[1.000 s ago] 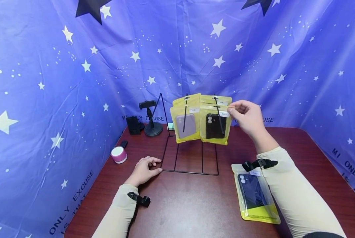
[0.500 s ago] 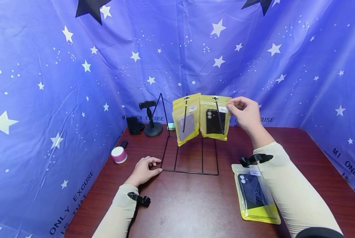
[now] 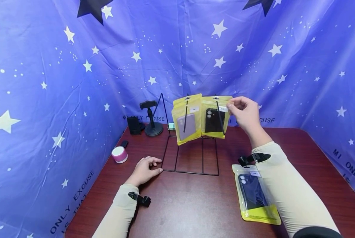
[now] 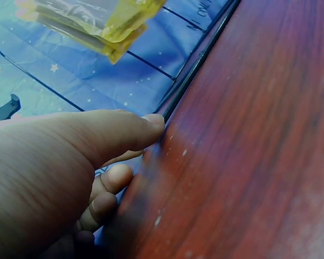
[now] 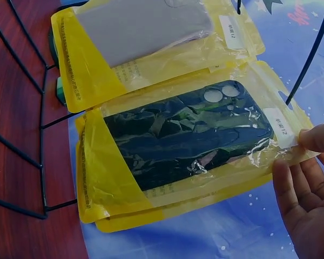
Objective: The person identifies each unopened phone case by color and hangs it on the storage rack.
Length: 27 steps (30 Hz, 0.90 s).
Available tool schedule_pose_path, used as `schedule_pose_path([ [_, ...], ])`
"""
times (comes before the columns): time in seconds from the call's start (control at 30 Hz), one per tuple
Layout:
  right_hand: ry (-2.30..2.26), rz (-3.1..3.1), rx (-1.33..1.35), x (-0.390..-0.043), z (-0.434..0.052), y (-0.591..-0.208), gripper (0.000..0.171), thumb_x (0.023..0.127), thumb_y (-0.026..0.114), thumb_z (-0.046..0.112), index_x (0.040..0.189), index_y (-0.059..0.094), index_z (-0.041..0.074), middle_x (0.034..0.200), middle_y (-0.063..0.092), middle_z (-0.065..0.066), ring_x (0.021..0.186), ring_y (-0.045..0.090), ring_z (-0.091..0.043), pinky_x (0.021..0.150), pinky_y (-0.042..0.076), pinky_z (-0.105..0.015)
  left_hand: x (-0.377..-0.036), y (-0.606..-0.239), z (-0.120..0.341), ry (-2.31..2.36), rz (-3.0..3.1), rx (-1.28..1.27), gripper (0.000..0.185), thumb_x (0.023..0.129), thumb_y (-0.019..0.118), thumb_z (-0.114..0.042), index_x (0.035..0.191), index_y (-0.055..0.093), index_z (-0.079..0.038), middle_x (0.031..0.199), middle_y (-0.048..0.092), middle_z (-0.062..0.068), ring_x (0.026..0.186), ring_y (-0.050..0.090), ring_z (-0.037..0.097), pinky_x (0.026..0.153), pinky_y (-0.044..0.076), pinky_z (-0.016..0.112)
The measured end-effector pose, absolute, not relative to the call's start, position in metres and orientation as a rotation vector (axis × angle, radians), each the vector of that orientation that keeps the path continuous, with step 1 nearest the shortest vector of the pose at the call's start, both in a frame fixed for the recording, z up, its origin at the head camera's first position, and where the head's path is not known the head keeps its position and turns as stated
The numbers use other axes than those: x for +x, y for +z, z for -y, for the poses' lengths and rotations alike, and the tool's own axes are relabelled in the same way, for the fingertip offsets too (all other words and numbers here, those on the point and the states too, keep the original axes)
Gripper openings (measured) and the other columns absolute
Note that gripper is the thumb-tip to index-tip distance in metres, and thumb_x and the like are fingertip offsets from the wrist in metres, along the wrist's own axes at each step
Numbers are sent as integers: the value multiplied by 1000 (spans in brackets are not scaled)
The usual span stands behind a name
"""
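Note:
My right hand [image 3: 245, 111] pinches the upper right edge of a yellow-and-clear pouch [image 5: 191, 137] holding a black phone case, between thumb and fingers. That pouch hangs on the right prong of a black wire display rack [image 3: 190, 172], close in front of another pouch. On the left prong hangs a pouch with a lilac phone case [image 3: 187, 125], a further pouch behind it. At the rack's front left base corner, my left hand [image 3: 142, 172] holds the wire, thumb tip on the corner in the left wrist view. Its other fingers are partly hidden behind the thumb.
Another pouch with a dark phone case [image 3: 253, 191] lies on the table at the right, partly under my right forearm. A black phone stand [image 3: 153, 128], a small black stand [image 3: 134, 126] and a pink-and-white round object [image 3: 119, 154] stand at the left. A starry cloth [image 3: 177, 49] encloses the table.
My right hand has pushed the black-case pouch back along its prong, closer to the one behind. The lilac-case pouch has swung slightly. My left hand stays at the rack corner.

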State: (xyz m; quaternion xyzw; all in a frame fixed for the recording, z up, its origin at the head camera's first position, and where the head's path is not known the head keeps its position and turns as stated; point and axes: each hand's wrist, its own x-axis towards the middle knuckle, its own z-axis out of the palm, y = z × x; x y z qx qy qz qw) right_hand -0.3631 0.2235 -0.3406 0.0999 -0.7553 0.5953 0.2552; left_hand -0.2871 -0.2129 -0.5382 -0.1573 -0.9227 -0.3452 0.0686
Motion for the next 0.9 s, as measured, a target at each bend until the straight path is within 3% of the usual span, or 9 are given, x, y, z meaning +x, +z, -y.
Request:
schedule_pose_path([
  [0.33, 1493, 2063, 247, -358, -226, -347, 24, 93, 81, 16, 110, 76, 0, 79, 67, 6, 62, 59, -6, 53, 48, -20, -287, -538, 213, -1043, 2793, -464, 34, 85, 89, -28, 117, 77, -23, 91, 58, -12, 93, 52, 15, 88, 40, 41],
  [0.7, 1561, 2054, 261, -339, -225, -338, 22, 95, 76, 4, 111, 71, -10, 83, 71, -2, 58, 61, -5, 54, 50, -21, -288, -538, 213, -1037, 2798, -460, 34, 85, 89, -28, 117, 77, -23, 91, 58, -12, 93, 52, 15, 88, 40, 41],
  [0.9, 1527, 2042, 235, -328, -231, -343, 24, 94, 77, 4, 113, 71, -8, 87, 71, 0, 70, 65, -10, 65, 51, -19, -289, -541, 214, -1036, 2801, -462, 34, 85, 89, -29, 117, 77, -25, 91, 58, -11, 94, 52, 14, 88, 40, 40],
])
